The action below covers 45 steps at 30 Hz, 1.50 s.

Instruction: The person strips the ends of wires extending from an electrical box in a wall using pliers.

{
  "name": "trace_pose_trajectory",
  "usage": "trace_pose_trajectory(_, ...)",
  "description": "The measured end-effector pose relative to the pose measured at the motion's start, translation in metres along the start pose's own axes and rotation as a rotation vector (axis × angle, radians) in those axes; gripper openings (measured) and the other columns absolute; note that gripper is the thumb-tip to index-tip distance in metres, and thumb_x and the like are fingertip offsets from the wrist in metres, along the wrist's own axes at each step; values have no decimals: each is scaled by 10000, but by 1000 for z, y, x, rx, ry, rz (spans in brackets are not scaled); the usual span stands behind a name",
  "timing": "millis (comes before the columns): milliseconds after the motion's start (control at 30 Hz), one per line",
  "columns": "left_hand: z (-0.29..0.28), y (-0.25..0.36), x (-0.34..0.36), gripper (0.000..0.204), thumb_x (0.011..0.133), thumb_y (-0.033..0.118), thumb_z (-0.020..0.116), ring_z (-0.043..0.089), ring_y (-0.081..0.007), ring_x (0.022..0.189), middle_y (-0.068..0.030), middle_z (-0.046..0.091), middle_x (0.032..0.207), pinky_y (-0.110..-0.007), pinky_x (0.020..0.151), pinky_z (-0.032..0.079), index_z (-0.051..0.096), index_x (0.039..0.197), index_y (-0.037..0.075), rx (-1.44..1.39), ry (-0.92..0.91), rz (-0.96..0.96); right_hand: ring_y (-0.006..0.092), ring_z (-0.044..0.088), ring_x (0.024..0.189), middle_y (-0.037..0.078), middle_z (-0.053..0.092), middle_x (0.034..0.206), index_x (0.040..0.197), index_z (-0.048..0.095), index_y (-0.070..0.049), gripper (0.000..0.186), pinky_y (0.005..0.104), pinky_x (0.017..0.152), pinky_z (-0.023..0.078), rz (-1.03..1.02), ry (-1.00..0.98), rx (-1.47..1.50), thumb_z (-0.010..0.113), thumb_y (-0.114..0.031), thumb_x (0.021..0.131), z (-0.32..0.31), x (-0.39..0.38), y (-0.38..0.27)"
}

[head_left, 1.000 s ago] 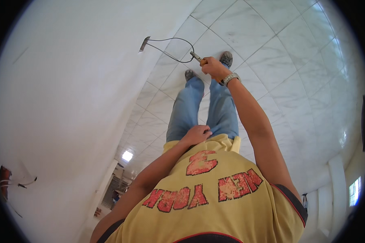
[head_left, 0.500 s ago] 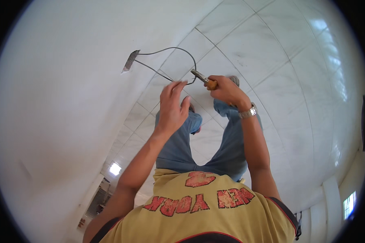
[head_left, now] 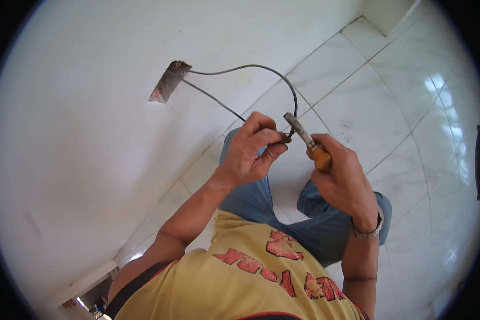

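In the head view, the left hand (head_left: 248, 152) pinched the ends of two dark wires (head_left: 261, 68) between thumb and fingertips, the wires running from a rough hole (head_left: 168, 81) in the white wall (head_left: 80, 160) out to the hand. Just beside it, the right hand (head_left: 344, 181) had its fingers wrapped tight around the orange handle of a tool (head_left: 306, 140), whose grey metal tip met the wire ends at the left fingertips, above the tiled floor (head_left: 389, 96).

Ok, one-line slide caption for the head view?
Left hand pinches dark wires running from a wall opening; right hand holds an orange-handled tool at their ends.
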<state>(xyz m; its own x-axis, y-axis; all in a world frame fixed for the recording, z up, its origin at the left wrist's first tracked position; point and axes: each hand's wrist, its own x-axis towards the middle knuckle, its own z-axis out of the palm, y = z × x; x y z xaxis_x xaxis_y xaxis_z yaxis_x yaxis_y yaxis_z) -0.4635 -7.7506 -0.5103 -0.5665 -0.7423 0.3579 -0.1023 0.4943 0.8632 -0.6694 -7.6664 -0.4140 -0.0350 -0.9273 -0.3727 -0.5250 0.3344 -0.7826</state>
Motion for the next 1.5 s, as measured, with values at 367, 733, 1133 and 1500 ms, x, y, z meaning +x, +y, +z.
trace_pose_trajectory(367, -26, 6, -12, 238, 905, 128, 772, 637, -92, 749, -8, 669, 779, -234, 718, 510, 695, 1096, 9, -252, 202, -392, 204, 575, 754, 132, 622, 868, 1286, 551, 16, 517, 331, 748, 501, 6, 117, 125, 566, 55, 770, 30, -14, 26)
trace_pose_trajectory(733, -12, 56, -7, 247, 1003, 156, 626, 436, -37, 656, 63, 527, 704, -218, 588, 385, 691, 1212, 43, -388, 192, -402, 153, 565, 857, 71, 629, 972, 1330, 528, 15, 551, 300, 792, 500, -35, 4, 319, 621, 39, 788, 54, -23, 24)
trace_pose_trajectory(1133, -15, 74, 0, 292, 994, 99, 612, 458, -27, 653, 40, 545, 771, -195, 590, 394, 624, 1266, -8, -703, 236, -304, 215, 595, 872, 125, 618, 990, 1246, 556, 7, 475, 312, 786, 498, -238, 188, 216, 587, 73, 776, 58, -22, 2)
trace_pose_trajectory(1500, -58, 42, 15, 459, 1024, 329, 533, 651, -175, 1001, -52, 693, 991, -280, 898, 496, 632, 1285, -36, -767, -358, -620, 363, 595, 877, 137, 579, 907, 1120, 602, -59, 386, 453, 722, 506, -399, 315, -359, 639, 53, 752, 51, -34, 16)
